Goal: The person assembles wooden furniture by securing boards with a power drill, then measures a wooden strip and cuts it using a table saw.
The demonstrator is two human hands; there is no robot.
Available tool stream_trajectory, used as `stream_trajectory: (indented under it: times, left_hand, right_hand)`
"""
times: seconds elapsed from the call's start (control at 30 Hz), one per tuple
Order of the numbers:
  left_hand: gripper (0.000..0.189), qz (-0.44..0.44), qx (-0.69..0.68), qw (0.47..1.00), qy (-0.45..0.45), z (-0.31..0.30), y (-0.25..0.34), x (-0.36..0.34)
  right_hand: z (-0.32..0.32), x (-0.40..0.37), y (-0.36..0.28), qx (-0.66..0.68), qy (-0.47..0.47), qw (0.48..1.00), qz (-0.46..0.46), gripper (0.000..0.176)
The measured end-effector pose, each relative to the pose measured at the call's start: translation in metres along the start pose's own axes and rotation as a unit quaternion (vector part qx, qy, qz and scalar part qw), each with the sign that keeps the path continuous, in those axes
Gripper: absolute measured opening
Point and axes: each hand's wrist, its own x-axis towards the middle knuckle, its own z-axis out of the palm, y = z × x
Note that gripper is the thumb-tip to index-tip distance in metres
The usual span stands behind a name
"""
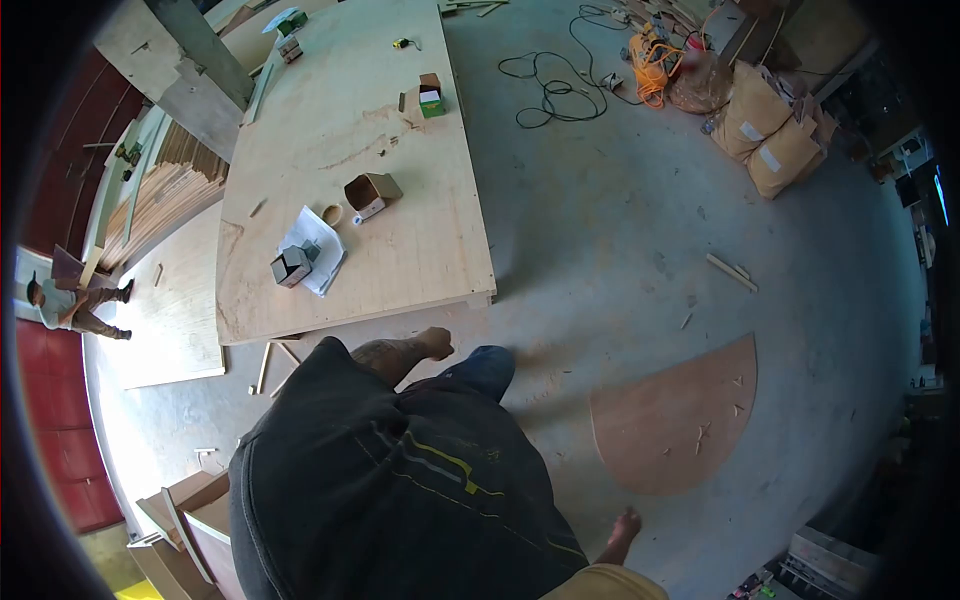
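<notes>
At the far left edge, another person (65, 303) is seen small on the bright floor. A little to the right, a pile of thin wood strips (165, 195) lies in the upper left.

Next comes a big flat wood sheet (425, 250), which fills the upper middle. On it lie a white paper (318, 240), a small grey box (291, 266), an open brown box (372, 193) and, higher up, a green box (431, 101).

Just below the near edge of the sheet is the left hand (436, 344). It is curled into a fist, with nothing seen in it. It is near the sheet but not touching it. Beside it is the person's knee (490, 366) in blue.

At the top middle, a black cable (550, 95) curls on the grey floor.

The right hand (625, 523) is at the bottom, right of the middle. It is too small to tell if it is spread or curled. Just above it, a half-round board (680, 420) lies flat on the floor.

An orange cord (650, 60) and some brown bags (770, 135) sit in the upper right.
</notes>
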Motion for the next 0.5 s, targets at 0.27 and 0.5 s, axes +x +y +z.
stream_trajectory:
  times: [0.27,0.5]
  left_hand:
    - [0.041,-0.051,-0.140,0.988,0.047,-0.045,-0.025,0.068]
    - [0.034,-0.109,-0.097,0.984,0.105,-0.155,-0.036,0.174]
  right_hand:
    - [-0.049,0.082,-0.439,0.332,-0.035,0.929,-0.157,0.055]
    - [0.096,0.045,-0.601,-0.076,-0.306,0.944,-0.095,0.048]
